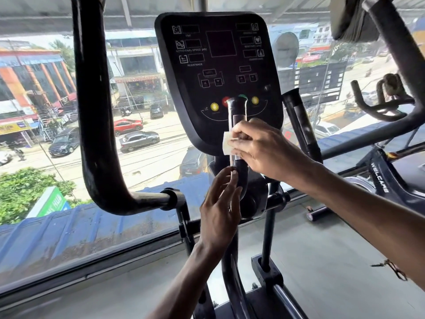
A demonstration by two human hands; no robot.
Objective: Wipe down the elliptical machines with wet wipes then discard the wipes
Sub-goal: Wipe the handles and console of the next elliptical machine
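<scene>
Head cam looks straight at the console [218, 65] of the elliptical, and the step in hand seems to be the short upright handle [236, 109] in front of it. The right hand [264, 146] has its fingers curled round a small folded white wipe [226, 142] and presses it on the handle's left side, about halfway up. The left hand [218, 208] sits lower, fingers mostly straight, tips just touching the handle's bend, holding nothing.

My take: wrap the wipe right round the tube and pull it top to bottom rather than dabbing one side, and get the flared top and the shiny strip too. The wipe's pretty small, so I'd refold to a fresh face before the big curved arm [92, 111] on the left.

Room-wise, the machine stands on a grey floor [322, 249] hard against a big window [142, 146] over a street with parked cars. Another machine [379, 178] stands to the right.
</scene>
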